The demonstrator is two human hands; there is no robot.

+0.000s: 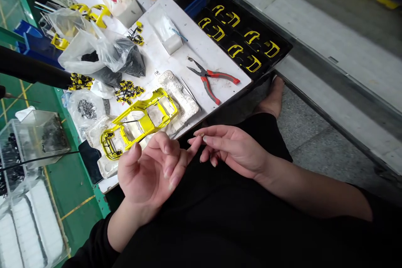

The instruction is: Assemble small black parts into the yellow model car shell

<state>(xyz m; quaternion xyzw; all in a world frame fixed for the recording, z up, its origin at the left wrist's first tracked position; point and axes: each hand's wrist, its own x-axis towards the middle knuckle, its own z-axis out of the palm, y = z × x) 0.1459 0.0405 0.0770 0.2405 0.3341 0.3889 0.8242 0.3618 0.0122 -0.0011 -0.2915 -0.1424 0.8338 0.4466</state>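
Green painted floor (80, 226) on one side, speckled grey concrete (307, 142) on the other, and a white work table (201, 46) in between, absolutely loaded with stuff. Yellow car body shell (146, 121) was lying on white foam blocks (180, 100) right at the near edge of the table, just beyond the left hand (144, 176) but not touching it as far as I could see.

Both hands were up off the table, over a black-clothed lap. The left one was palm up with its fingers loosely curled, and the right hand (234, 150) came in from the other side, its fingertips (204, 139) right up against the tip of a left finger, like picking at something. Couldn't tell if anything tiny was pinched there, nothing visible.

Around that, red-handled pliers (213, 79) lay open on the table, with thin tweezers (190, 94) resting on the foam. Farther back was a black tray (241, 35) full of yellow parts, and off to the left sat plastic bags (103, 50) and a clump of small black-and-yellow parts (129, 92). A clear plastic bin (31, 146) sat on the floor, and a bare foot (273, 98) poked out by the table corner.
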